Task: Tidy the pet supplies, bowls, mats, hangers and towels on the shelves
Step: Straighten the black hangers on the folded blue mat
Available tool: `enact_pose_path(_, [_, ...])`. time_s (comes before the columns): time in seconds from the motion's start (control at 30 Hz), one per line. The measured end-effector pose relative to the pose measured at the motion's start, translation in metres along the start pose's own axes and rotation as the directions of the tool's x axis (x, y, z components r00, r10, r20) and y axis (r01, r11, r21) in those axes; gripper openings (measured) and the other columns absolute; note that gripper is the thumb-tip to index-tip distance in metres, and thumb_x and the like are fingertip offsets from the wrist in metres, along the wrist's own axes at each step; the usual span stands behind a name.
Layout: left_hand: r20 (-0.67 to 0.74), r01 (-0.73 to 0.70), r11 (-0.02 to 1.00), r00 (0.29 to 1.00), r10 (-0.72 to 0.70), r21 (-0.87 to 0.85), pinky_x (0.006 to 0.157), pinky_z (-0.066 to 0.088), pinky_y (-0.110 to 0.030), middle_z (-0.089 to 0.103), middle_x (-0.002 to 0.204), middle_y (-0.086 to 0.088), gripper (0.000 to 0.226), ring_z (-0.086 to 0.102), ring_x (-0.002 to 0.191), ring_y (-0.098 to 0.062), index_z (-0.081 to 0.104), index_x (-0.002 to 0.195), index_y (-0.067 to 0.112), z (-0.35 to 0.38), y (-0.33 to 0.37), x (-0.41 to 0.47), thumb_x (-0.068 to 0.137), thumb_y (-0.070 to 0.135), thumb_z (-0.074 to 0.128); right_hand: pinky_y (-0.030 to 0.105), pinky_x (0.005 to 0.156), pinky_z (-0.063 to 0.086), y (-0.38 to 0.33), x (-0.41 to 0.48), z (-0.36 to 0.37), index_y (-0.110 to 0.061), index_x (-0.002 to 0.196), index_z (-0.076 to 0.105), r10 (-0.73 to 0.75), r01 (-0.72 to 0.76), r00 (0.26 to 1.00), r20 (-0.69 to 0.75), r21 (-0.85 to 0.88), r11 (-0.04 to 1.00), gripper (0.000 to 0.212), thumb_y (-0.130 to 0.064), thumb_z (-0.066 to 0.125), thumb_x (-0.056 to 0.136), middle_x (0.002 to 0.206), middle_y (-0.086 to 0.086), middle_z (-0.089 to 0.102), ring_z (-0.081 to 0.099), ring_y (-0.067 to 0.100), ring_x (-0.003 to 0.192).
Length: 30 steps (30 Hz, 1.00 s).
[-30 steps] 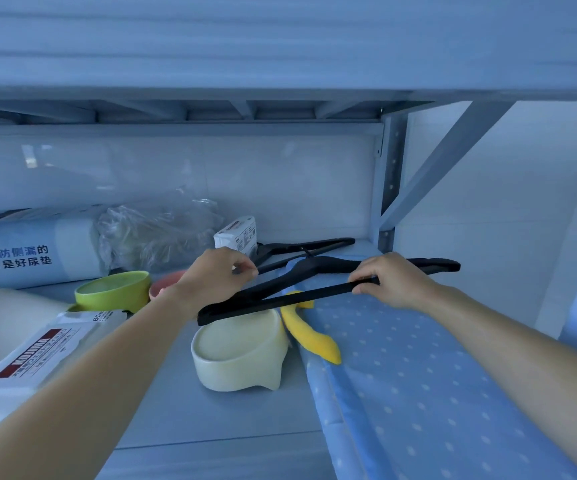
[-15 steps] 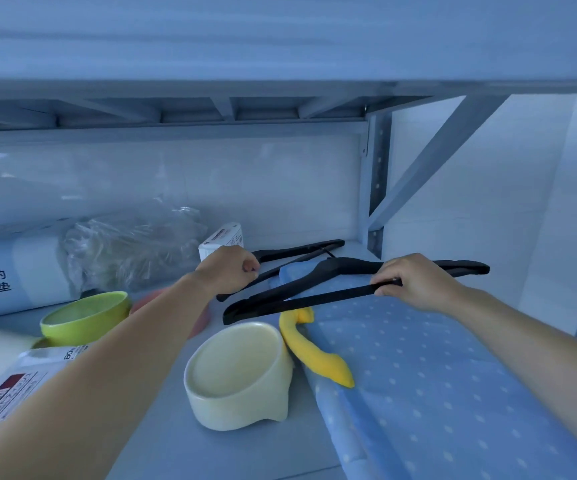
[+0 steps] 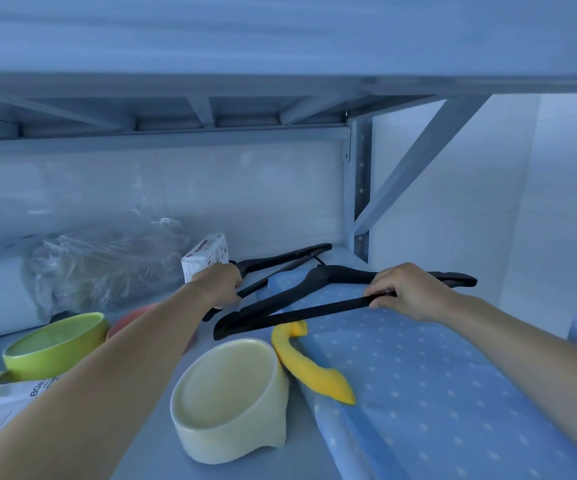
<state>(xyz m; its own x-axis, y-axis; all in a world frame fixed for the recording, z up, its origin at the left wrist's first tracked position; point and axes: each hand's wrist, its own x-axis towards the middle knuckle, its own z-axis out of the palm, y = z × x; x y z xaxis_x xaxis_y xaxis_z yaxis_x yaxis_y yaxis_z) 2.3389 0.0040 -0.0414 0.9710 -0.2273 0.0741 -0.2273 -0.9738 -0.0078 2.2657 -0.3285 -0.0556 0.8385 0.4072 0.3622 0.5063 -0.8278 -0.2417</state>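
Both of the person's arms reach into the shelf [image 3: 252, 471], each to a black hanger. The right hand [image 3: 408, 292] has its fingers curled tight round the bottom bar of the near hanger [image 3: 315, 310]. That hanger lies slantwise across the far end of the blue dotted mat [image 3: 453, 375], its left tip sticking out past the mat's edge above the shelf. The left hand [image 3: 219, 285] is closed round the far hanger [image 3: 280, 259] near its left end. This one lies by the back wall, reaching towards the corner post.

A yellow soft toy [image 3: 311, 368] lies on the mat's left edge, just under the near hanger's bar. A cream bowl [image 3: 231, 441] stands beside it on the shelf, touching the toy. To the left, beyond the forearm, there is a green bowl [image 3: 58, 358], with a pinkish bowl [image 3: 134, 318] mostly hidden behind the arm. At the back sit a crumpled clear bag [image 3: 107, 261] and a small white pack [image 3: 205, 259], right by the left hand.
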Motion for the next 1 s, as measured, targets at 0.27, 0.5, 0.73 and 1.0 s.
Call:
enact_pose_path(0.27, [-0.143,0.050,0.992,0.988,-0.066,-0.112,0.072,0.048,-0.032,0.064,0.104,-0.006,0.029,0.057,0.099,-0.027,0.064,0.100,0.011,0.001,-0.008,0.006,0.079,0.003,0.045,0.005,0.066,0.035,0.004,0.005,0.002,-0.020,0.095,0.074,-0.012,0.013,1.000,0.007,-0.016,1.000,0.013,-0.021,0.070,0.082,0.090,-0.008,0.069,0.055,0.000,0.073])
enact_pose_path(0.5, [-0.202,0.083,0.976,0.972,-0.124,-0.200,0.083,0.048,-0.032,0.059,0.115,-0.009,0.033,0.054,0.103,-0.028,0.060,0.111,0.008,0.005,-0.003,0.009,0.083,0.001,0.043,0.003,0.066,0.035,0.006,0.003,0.002,-0.022,0.096,0.073,-0.017,0.017,1.000,0.022,0.000,1.000,0.013,-0.021,0.069,0.084,0.091,-0.011,0.068,0.054,-0.011,0.074])
enact_pose_path(0.73, [-0.286,0.078,0.957,0.945,-0.160,-0.279,0.064,0.038,-0.026,0.064,0.098,-0.010,0.028,0.056,0.087,-0.026,0.065,0.102,0.010,-0.007,-0.004,0.009,0.086,0.005,0.043,0.002,0.065,0.034,0.007,-0.002,-0.001,-0.025,0.093,0.073,-0.033,0.032,0.999,0.020,0.033,0.999,0.012,-0.019,0.067,0.085,0.086,-0.012,0.066,0.053,-0.010,0.074])
enact_pose_path(1.0, [-0.371,-0.092,0.972,0.929,0.005,-0.217,0.079,0.042,-0.025,0.065,0.107,-0.005,0.030,0.057,0.100,-0.022,0.064,0.111,0.014,-0.030,0.009,-0.009,0.087,0.006,0.048,0.020,0.085,0.046,0.006,0.004,0.001,-0.019,0.104,0.071,0.072,-0.066,0.996,-0.058,0.088,0.994,0.032,-0.030,0.077,0.075,0.103,-0.009,0.067,0.060,0.006,0.094])
